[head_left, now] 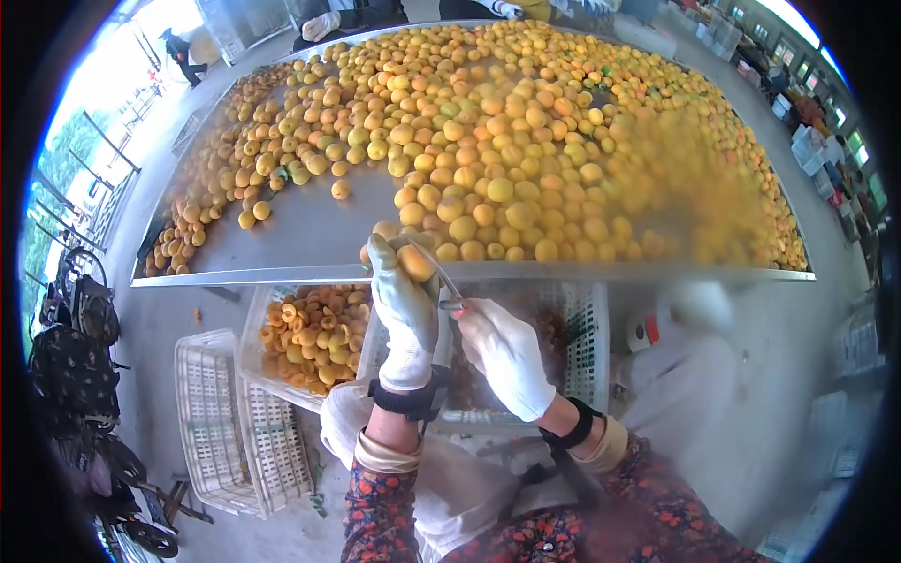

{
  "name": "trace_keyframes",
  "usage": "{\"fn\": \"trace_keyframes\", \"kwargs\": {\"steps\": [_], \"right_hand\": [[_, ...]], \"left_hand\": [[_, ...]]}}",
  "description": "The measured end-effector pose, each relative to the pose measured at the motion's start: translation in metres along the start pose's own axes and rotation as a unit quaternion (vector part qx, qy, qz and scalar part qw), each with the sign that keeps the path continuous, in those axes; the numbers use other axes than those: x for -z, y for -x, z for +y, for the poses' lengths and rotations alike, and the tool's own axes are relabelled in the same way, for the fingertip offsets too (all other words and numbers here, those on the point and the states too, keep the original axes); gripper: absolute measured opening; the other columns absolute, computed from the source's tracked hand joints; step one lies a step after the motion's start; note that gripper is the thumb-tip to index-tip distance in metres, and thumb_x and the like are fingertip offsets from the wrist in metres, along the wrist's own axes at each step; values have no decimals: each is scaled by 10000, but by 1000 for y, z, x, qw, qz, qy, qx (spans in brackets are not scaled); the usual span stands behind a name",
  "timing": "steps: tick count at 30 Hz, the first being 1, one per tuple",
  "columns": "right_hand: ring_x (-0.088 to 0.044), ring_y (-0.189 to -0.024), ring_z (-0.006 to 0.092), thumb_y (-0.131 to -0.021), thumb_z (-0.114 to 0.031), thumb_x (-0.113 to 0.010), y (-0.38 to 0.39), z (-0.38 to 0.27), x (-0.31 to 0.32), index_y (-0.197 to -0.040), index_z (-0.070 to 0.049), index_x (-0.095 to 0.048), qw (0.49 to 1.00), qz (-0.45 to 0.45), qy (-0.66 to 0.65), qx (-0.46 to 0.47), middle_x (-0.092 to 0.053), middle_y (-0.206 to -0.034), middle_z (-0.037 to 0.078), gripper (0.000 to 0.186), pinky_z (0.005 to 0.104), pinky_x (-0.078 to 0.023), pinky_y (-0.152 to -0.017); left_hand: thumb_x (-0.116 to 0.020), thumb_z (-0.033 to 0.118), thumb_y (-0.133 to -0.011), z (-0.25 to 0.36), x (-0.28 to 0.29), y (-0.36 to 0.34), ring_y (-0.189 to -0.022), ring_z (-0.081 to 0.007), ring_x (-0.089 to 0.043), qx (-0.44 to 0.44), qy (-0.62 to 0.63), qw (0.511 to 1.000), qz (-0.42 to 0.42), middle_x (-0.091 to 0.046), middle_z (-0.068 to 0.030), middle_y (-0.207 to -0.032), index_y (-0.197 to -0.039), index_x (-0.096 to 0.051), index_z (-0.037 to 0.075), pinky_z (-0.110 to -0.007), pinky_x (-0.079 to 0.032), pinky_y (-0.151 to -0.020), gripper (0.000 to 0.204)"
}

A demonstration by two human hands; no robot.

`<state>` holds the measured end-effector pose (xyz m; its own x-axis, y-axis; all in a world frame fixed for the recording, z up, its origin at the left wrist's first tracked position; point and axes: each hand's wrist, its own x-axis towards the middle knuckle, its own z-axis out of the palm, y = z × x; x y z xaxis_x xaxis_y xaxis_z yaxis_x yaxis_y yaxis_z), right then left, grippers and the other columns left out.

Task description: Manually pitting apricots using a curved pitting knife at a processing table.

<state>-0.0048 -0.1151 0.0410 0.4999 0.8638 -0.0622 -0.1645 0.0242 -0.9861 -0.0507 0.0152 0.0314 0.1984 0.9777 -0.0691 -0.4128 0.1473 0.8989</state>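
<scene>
In my white-gloved left hand (pixel 405 324), raised at the table's near edge, is an orange-yellow apricot (pixel 415 264). At least one more apricot (pixel 385 229) shows beside its fingertips; whether the hand holds that one too I cannot tell. My right hand (pixel 507 352), also gloved, grips a small knife (pixel 443 272) by its handle. The thin blade slants up to the apricot's right side; how deep it goes is unclear. Below my left hand, halved apricots (pixel 319 333) fill much of a white plastic crate (pixel 251 324).
A metal-edged table (pixel 310 225) carries a wide heap of apricots (pixel 507 141). Another white crate (pixel 587 328) stands under my right hand, its contents mostly hidden. White baskets (pixel 211 403) sit on the floor at left. Other people's gloved hands (pixel 321 26) show across the table.
</scene>
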Motion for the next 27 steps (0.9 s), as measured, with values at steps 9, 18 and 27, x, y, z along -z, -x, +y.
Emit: {"fn": "trace_keyframes", "kwargs": {"steps": [9,18,27], "right_hand": [[-438,-618,68,-955,-188,-539,-7,11,-4,-1017,-5,-595,1000,16,21,-3,-495,-672,14,202,235,-391,-561],[-435,-604,95,-954,-223,-527,-16,5,7,-924,12,-574,998,-5,59,-7,-486,-645,27,242,257,-389,-565],[-403,-509,46,-952,-225,-531,-32,-21,17,-897,-7,-601,998,-29,20,-56,-454,-592,-23,236,229,-315,-467]], "left_hand": [[-348,543,-977,-23,-1,-10,-428,-93,-401,-2,27,999,16,-491,-24,-570,-796,-551,72,-216,-332,-420,544],[-424,477,-978,-8,-10,9,-566,-89,-487,-45,-17,999,6,-538,-20,-676,-881,-552,65,-210,-381,-507,442],[-490,227,-960,33,-8,10,-934,-156,-506,75,77,965,-239,-511,-37,-1070,-1222,-478,22,-279,-412,-832,333]]}}
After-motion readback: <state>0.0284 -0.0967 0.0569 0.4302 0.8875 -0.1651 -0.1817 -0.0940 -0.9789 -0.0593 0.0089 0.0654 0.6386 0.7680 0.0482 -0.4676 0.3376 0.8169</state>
